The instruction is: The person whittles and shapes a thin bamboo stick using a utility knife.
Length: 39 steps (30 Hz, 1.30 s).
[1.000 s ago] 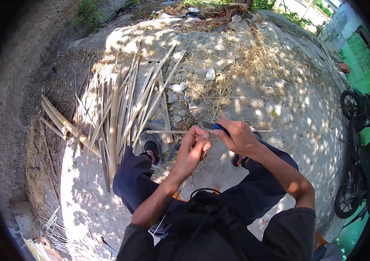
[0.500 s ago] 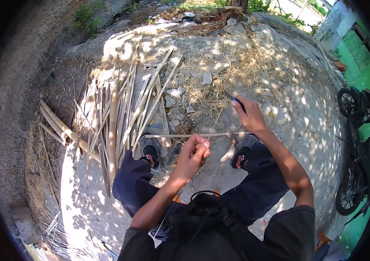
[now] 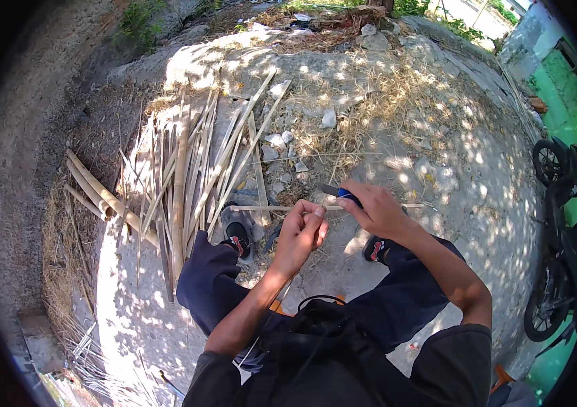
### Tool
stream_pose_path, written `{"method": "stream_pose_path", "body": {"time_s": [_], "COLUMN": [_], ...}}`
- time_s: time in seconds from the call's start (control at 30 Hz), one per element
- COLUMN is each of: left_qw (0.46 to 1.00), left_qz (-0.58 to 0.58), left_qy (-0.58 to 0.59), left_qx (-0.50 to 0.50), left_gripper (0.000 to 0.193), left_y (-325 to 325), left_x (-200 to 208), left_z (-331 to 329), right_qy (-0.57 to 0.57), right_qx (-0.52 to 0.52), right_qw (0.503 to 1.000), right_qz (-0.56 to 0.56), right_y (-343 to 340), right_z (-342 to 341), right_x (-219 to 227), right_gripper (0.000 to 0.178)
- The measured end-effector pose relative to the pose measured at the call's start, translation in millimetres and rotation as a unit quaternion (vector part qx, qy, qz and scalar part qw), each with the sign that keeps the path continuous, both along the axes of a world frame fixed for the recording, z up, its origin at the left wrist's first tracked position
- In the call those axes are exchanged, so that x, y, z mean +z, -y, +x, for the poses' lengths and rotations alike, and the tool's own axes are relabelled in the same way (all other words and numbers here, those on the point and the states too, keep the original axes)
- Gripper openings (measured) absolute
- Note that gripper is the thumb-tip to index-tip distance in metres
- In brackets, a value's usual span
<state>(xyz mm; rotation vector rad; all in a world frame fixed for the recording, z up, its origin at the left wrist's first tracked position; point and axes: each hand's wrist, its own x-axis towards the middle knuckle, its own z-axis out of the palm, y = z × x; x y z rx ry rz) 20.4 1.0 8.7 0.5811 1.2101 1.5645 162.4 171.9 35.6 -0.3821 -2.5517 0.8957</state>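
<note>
We've got a knife (image 3: 332,190) in our R hand (image 3: 378,210), approx. 1 o'clock of our L hand (image 3: 300,235): short dark-grey blade, blue handle, blade pointing to abt. 10 o'clock. The R hand is curled round the handle, fingers closed on it, so part of the grip is hidden. Our L hand is nearly closed, thumb on forefinger; a thin pale strip (image 3: 286,287) seems pinched there, showing below the hand toward 7 o'clock, but the fist hides most of it & we can't tell its full length. Blade's just off the L fingertips, w/ a small gap btwn.

Behind both hands a flat pale slat (image 3: 256,208) runs from 9 to 3 o'clock, its middle blocked from view by our hands. Our dark L shoe (image 3: 237,242) is at 9 o'clock of the L hand, R shoe (image 3: 374,249) at 6 o'clock of the R hand. At 10 o'clock there's a big pile of bamboo slats (image 3: 181,169), criss-crossed; further out, a few round poles (image 3: 120,209). Pale stone (image 3: 329,118) at 12, dry shavings (image 3: 351,139) around 1, all on dusty ground, sun-dappled. Parked motorbike (image 3: 563,227), black, at 3; green wall (image 3: 563,102) at 2.
</note>
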Motion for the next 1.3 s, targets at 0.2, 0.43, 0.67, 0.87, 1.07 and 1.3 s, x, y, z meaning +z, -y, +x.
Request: {"method": "stream_pose_path", "body": {"time_s": [0.2, 0.43, 0.67, 0.87, 1.07, 1.3], "left_qw": [0.999, 0.999, 0.999, 1.0, 1.0, 0.997], "left_qz": [0.02, 0.035, 0.005, -0.007, -0.02, -0.04], "left_qy": [0.029, 0.029, 0.039, 0.024, -0.004, -0.039], "left_qx": [-0.028, -0.019, -0.008, -0.002, -0.015, -0.057], "left_gripper": [0.016, 0.013, 0.014, 0.014, 0.013, 0.014], "left_y": [-0.3, 0.4, 3.5, 3.6, 7.2, 14.5], "left_x": [3.3, 1.0, 3.4, -4.1, -5.9, -13.5], "left_z": [4.0, 8.2, 8.5, 5.4, 9.3, 13.1], "right_qy": [0.012, 0.024, 0.02, 0.037, 0.023, -0.026], "right_qx": [0.029, 0.037, 0.023, 0.008, -0.071, -0.269], "right_qw": [0.999, 0.999, 0.999, 0.999, 0.996, 0.963], "right_qz": [-0.002, -0.01, -0.011, -0.002, 0.041, -0.023], "right_y": [8.9, 15.3, 10.3, 1.1, -33.7, -139.0], "right_z": [3.9, 4.3, 1.6, -1.4, -2.8, 39.4], "right_x": [-1.2, 0.0, -2.0, -8.8, -16.5, -43.5], "right_gripper": [0.027, 0.026, 0.025, 0.025, 0.029, 0.033]}}
